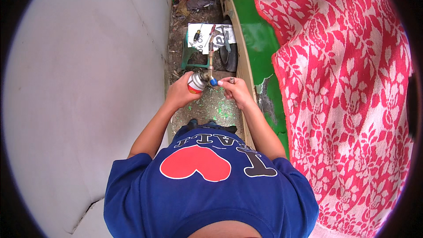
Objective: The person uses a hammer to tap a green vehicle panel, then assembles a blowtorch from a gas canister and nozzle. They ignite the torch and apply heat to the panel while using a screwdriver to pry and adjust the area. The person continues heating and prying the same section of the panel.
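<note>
My left hand (178, 91) is closed round a gas canister (195, 84) with a white, red and yellow body, held tilted. A brass torch head (210, 59) with a long upright tube is fitted at the canister's top. My right hand (234, 90) has its thumb at the torch's blue knob (213, 82), its fingers curled round a small metal piece (232, 79) that sticks up between them. Beyond the torch, a white printed sheet (194, 46) on a green plastic stool (190, 58) holds a yellow-and-black screwdriver (198, 33), a red-handled tool (213, 29) and another long tool (225, 39).
A pale wall (83, 83) rises at my left. At my right are a green padded surface (253, 39) with a torn patch, its wooden edge, and a red-and-white floral cloth (335, 83). A black tyre-like object (228, 64) lies behind the stool, with assorted litter (200, 2) farther back.
</note>
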`<action>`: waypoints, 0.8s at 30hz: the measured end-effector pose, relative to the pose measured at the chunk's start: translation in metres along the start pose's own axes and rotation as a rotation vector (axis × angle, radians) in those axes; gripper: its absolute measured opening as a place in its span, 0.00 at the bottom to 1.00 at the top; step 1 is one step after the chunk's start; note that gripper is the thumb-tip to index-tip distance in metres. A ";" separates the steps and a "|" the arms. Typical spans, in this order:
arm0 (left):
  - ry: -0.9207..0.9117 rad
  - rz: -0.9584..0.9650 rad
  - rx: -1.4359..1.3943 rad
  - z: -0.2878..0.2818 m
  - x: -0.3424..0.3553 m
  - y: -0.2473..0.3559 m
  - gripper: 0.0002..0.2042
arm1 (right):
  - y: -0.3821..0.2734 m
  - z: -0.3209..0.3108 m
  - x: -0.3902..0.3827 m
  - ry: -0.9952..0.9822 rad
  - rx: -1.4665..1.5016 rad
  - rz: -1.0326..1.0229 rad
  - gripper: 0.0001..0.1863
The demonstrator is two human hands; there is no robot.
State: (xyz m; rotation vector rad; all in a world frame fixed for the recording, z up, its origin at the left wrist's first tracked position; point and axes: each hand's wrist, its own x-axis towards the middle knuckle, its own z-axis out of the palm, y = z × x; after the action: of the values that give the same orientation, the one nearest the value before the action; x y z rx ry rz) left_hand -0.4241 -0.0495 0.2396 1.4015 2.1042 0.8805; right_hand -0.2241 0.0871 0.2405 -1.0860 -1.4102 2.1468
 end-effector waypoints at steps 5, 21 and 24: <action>0.029 -0.027 0.035 -0.001 0.005 -0.002 0.39 | -0.008 0.003 0.007 -0.079 0.065 0.065 0.13; 0.096 0.071 0.044 0.000 0.013 -0.028 0.38 | -0.010 0.032 0.013 -0.174 0.265 0.287 0.15; 0.045 0.088 0.055 0.003 0.017 -0.025 0.38 | -0.004 0.028 0.015 -0.175 0.235 0.251 0.16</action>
State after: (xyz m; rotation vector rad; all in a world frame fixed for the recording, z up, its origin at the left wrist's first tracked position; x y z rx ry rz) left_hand -0.4441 -0.0398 0.2195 1.5263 2.1289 0.9030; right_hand -0.2554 0.0815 0.2433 -1.0532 -1.1006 2.5644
